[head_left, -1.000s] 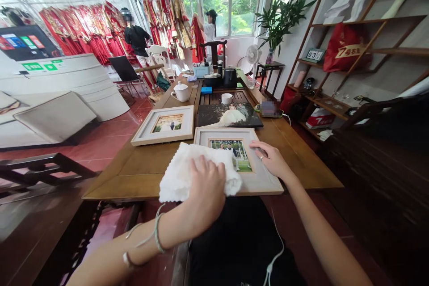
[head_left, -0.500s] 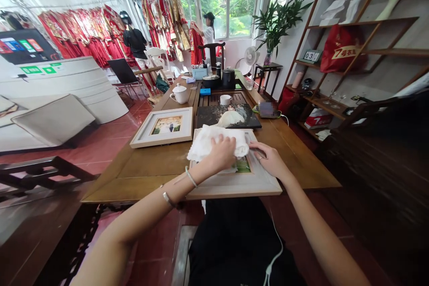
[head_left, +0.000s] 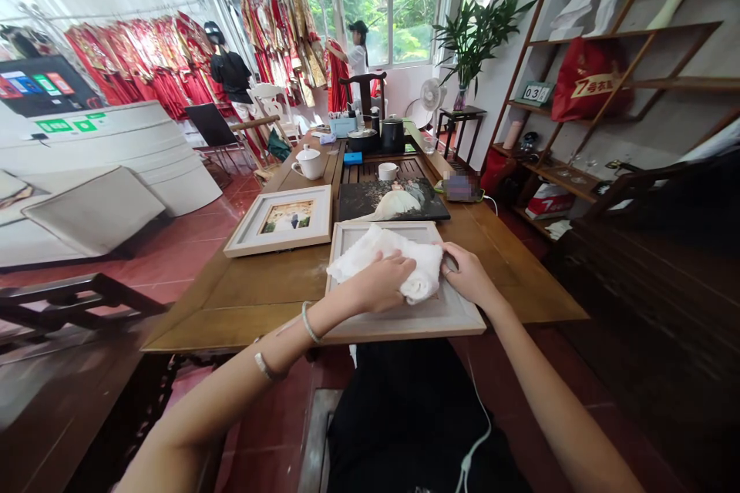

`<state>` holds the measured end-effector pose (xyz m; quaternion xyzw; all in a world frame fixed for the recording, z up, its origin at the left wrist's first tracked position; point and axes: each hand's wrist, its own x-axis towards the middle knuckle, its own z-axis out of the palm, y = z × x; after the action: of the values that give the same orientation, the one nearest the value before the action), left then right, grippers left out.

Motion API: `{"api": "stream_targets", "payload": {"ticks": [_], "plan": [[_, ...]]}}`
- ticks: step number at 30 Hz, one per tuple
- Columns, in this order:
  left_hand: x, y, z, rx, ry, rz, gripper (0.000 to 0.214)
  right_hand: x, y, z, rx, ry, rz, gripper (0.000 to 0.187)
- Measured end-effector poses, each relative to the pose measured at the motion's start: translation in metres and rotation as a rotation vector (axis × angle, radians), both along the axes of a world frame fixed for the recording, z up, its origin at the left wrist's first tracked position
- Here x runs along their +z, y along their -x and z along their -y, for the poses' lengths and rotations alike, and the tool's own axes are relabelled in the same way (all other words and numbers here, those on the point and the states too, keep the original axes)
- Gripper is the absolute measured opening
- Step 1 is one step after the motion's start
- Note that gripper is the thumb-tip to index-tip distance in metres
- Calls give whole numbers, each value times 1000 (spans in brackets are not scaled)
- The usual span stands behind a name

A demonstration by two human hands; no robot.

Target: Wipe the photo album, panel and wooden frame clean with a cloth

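Observation:
A pale framed photo (head_left: 416, 318) lies flat at the near edge of the wooden table (head_left: 260, 293). My left hand (head_left: 378, 283) presses a crumpled white cloth (head_left: 393, 256) onto the glass, covering the picture. My right hand (head_left: 471, 275), with a ring on one finger, rests flat on the frame's right side, its fingers touching the cloth's edge.
A second pale framed photo (head_left: 281, 219) lies to the left, a dark wedding photo panel (head_left: 393, 200) behind. Farther back stand a white teapot (head_left: 311, 162), a cup (head_left: 388, 170), dark kettles (head_left: 393, 134) and a phone (head_left: 461, 186). Two people stand by racks of red garments (head_left: 144, 62). Shelves (head_left: 583, 92) line the right wall.
My left hand carried the cloth from the frame's near left corner up over the photo, then slightly right and toward me. My right hand stayed on the frame's right side.

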<state>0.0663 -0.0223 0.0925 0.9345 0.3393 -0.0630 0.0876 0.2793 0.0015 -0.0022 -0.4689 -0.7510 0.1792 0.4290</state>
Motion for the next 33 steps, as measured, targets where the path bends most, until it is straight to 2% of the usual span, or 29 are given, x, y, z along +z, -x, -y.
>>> {"api": "stream_targets", "payload": {"ticks": [2,7,12,16,19,22,26,29,33], "plan": [[2,6,10,-47,53,13,33,-1,0,0,2,18,-19,39],[9,15,34,-72,90,44,43,-1,-1,0,15,51,-22,31],[33,31,64,-66,177,13,44,-2,0,0,-20,46,8,36],[54,46,89,109,173,-74,46,-3,1,1,-30,49,-5,36],[57,52,95,276,107,-152,45,-3,1,1,-32,52,-13,36],[44,52,86,371,2,-163,40,-3,1,1,-29,51,-15,35],[14,46,53,416,-145,-94,43,-4,1,0,-17,43,-21,36],[0,43,23,465,-155,4,45,-6,0,-1,5,44,-24,38],[-5,36,-9,521,-113,73,44,-6,-1,-1,10,48,-33,39]]}}
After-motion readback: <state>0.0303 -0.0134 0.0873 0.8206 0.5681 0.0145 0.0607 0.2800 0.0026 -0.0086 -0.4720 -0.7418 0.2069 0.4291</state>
